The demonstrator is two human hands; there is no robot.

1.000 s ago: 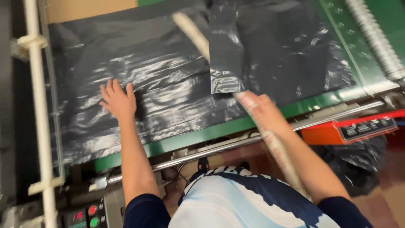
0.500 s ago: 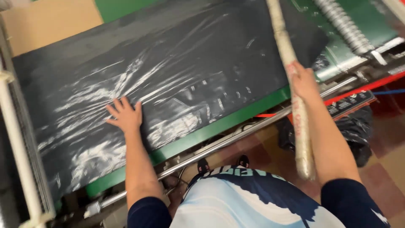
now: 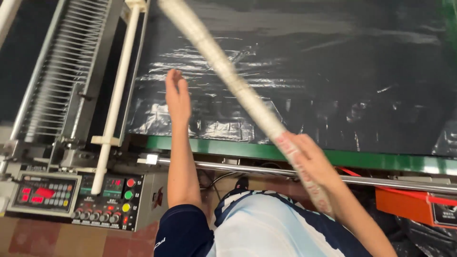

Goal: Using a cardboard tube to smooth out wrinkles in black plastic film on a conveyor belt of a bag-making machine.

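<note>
Lifting clear of the black plastic sheet [image 3: 304,81], the left hand [image 3: 177,97] now stands edge-on above the film with fingers straight and together, gripping nothing; half a second ago it lay flat and spread on the sheet. The right hand [image 3: 304,159] remains clamped around the long pale rod [image 3: 223,71], which runs from the hand toward 11 o'clock, crossing over the sheet and out of view at the top. The rod previously lay off toward 1 o'clock at the right edge of the film; it now sits diagonally over the sheet's left half. The sheet lies spread on the green tabletop [image 3: 304,154], wrinkled near the front edge. At 8 o'clock from the left hand, a control panel [image 3: 78,192] with coloured buttons and red displays has come into view, with a white bar [image 3: 114,100] rising beside it. Judgement: pressing of the film has ended and the rod is being swung into position over it
</note>
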